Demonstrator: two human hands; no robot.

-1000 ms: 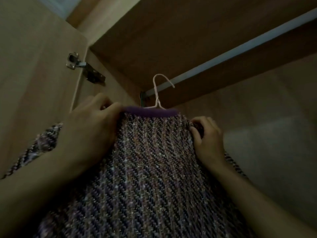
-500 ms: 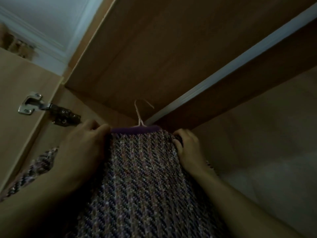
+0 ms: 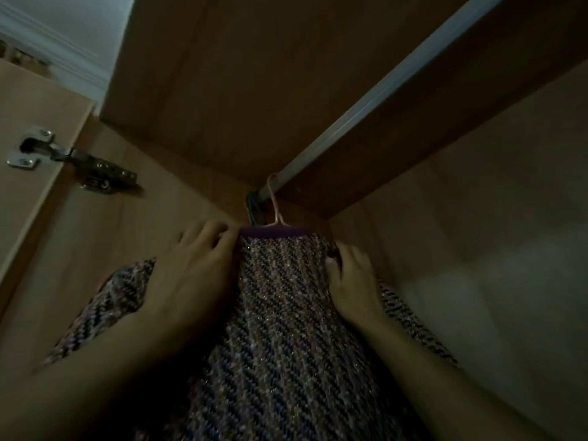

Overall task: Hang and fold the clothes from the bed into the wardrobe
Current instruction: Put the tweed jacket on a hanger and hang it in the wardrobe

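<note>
A tweed garment woven in purple, pink and dark threads hangs on a hanger with a purple top. The hanger's pale hook sits over the left end of the metal wardrobe rail. My left hand holds the garment's left shoulder, fingers bent at the collar edge. On the other side, my right hand grips the right shoulder. A sleeve hangs out to the left, below my left forearm.
The wardrobe's top panel is just above the rail. The open door with its metal hinge stands at the left. Dark hooks of other hangers crowd the rail's left end. The wardrobe's back wall fills the right.
Both hands lifted the garment up and forward into the wardrobe. The hanger's hook, free in the air before, now rests over the rail's left end.
</note>
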